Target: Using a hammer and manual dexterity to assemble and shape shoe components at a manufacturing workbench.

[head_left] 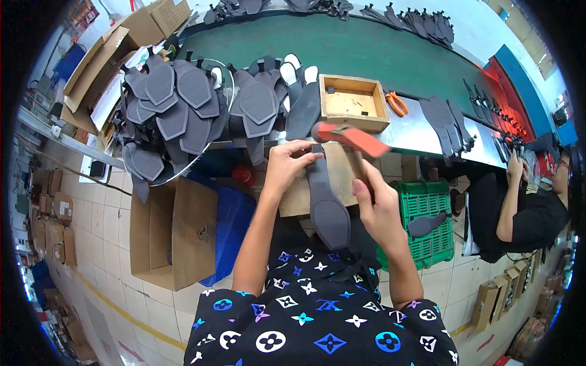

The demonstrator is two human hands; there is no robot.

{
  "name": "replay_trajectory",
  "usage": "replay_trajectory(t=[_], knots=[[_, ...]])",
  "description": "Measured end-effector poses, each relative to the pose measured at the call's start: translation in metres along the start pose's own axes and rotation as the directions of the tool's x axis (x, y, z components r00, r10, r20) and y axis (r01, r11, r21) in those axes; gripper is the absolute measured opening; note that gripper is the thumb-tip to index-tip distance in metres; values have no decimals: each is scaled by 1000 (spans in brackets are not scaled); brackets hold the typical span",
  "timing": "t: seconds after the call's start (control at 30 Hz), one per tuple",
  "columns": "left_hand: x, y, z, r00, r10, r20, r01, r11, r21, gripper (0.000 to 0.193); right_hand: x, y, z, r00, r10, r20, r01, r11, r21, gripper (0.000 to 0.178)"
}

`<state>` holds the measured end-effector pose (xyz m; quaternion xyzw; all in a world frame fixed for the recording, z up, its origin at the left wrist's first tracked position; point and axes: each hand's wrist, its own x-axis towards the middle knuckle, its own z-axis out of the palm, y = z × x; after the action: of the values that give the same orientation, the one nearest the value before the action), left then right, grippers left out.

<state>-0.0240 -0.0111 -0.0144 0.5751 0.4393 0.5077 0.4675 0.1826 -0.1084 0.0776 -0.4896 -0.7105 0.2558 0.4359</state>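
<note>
A dark grey shoe sole (330, 213) lies lengthwise before me, its wide toe part toward my body. My left hand (285, 169) is closed round its narrow heel end, where a small black heel piece (316, 148) shows between thumb and fingers. My right hand (379, 204) is wrapped round the handle of a hammer (360, 139), its red head slightly blurred and raised just above and right of the heel. Under the sole is a light wooden board (342, 168). A wooden box (354, 119) with a few small black pieces stands just beyond the hammer.
Stacked grey soles (183, 116) fill the bench at left; orange pliers (397, 104) lie right of the box. Behind runs a green conveyor belt (262, 38). A cardboard box (174, 235) and a green crate (427, 213) flank me. Another person (528, 210) works at right.
</note>
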Motion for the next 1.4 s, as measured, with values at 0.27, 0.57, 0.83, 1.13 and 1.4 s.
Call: replay_trajectory(t=[0.27,0.57,0.83,1.13,1.4], knots=[[-2,5,-8,994,73,87,-96,949,300,62,3,-51,-29,971,-201,-130,191,978,-88,33],[-11,2,-13,972,99,213,-221,700,679,91,19,-23,-18,942,-299,-152,279,950,-137,29],[-12,-3,-17,968,138,212,-248,675,695,58,0,-1,-10,999,-45,-16,44,998,-45,36],[-37,49,-12,916,370,152,-400,854,334,23,19,44,-20,966,-258,-18,237,910,-340,38],[-117,125,2,938,-60,341,58,998,15,20,11,54,14,908,-143,395,359,751,-554,43]])
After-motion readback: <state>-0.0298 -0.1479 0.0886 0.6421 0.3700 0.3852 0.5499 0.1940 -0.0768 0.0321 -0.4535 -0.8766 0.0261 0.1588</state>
